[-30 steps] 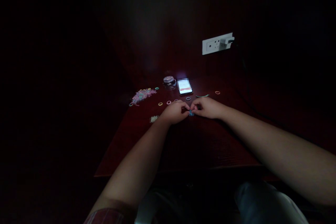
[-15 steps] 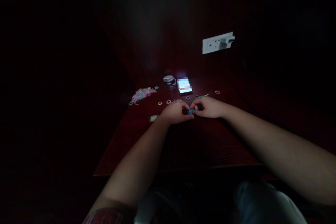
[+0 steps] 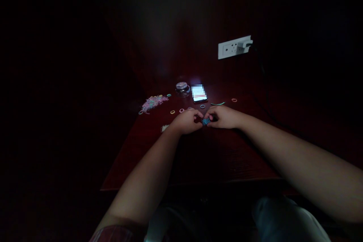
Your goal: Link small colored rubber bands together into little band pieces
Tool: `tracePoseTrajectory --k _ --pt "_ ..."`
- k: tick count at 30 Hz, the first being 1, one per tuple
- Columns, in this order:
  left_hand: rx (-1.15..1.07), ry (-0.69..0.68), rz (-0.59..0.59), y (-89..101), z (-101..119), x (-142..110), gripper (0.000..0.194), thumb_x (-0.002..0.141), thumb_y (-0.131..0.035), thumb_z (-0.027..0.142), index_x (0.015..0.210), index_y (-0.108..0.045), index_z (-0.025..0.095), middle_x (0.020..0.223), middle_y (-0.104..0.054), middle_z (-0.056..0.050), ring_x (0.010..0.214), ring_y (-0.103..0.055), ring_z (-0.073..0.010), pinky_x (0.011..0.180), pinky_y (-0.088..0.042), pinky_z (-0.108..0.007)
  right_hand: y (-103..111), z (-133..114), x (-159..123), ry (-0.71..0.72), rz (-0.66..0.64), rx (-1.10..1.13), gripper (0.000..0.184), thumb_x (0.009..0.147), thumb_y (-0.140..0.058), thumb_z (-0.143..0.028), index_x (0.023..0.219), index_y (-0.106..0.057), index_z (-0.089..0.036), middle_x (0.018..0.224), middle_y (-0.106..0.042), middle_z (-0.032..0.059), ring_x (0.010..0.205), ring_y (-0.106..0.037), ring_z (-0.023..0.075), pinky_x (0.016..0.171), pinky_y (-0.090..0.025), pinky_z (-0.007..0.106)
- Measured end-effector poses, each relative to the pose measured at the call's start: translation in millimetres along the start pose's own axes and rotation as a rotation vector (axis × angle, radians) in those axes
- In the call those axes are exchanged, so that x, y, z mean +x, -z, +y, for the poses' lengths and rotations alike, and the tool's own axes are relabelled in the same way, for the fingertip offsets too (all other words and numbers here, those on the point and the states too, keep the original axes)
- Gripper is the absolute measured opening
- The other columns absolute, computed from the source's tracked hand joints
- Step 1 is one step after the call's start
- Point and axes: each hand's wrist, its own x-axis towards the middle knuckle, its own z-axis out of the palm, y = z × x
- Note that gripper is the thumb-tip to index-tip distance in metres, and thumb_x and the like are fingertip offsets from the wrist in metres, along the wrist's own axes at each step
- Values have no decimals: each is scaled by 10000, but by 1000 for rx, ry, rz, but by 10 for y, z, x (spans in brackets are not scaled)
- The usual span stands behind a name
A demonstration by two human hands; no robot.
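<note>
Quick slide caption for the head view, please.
Left hand and right hand at a small blue clump over a dark red table, a lit phone beyond.

Just below the centre of the frame, the fingers of the right hand [image 3: 226,116] partly hide the blue clump [image 3: 205,121]; whether the left hand [image 3: 185,121] touches it is too small to tell. The left arm [image 3: 147,176] covers part of the pale pile [image 3: 163,128]. Pixelation obscures the phone [image 3: 199,92] screen. The bottom edge crops the sleeve [image 3: 113,233], the right edge the right arm [image 3: 306,159].
</note>
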Motion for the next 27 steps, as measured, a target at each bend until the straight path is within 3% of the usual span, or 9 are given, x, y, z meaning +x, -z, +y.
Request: tracePoseTrajectory --k 7,11,16,27 --pt "65 -78 59 -3 -28 8 278 732 -639 331 971 -683 196 991 -662 -56 929 -601 -204 871 -464 -341 2 -31 13 -29 17 -14 168 736 -624 -266 854 -699 -173 743 -610 16 667 -541 123 635 -389 242" --pt "55 -91 77 -10 -52 15 246 750 -618 327 948 -684 198 957 -668 -48 866 -609 -184 814 -478 -321 6 -37 4 -57 19 21 163 733 -620 -266 846 -682 -165 726 -605 11 638 -525 115 604 -383 232" --pt "-5 -103 38 -16 -52 17 238 728 -589 197 948 -678 198 876 -671 -29 792 -607 -147 731 -482 -267 14 -20 -5 -83 34 54 198 732 -585 -215 908 -663 -168 746 -619 10 599 -509 104 564 -374 221" --pt "-107 -43 52 -36 -25 30 226 763 -534 170 943 -671 186 861 -686 -27 750 -616 -124 708 -491 -246 14 -11 18 -102 112 48 133 760 -548 -166 816 -668 -170 786 -683 33 691 -593 138 650 -425 244"
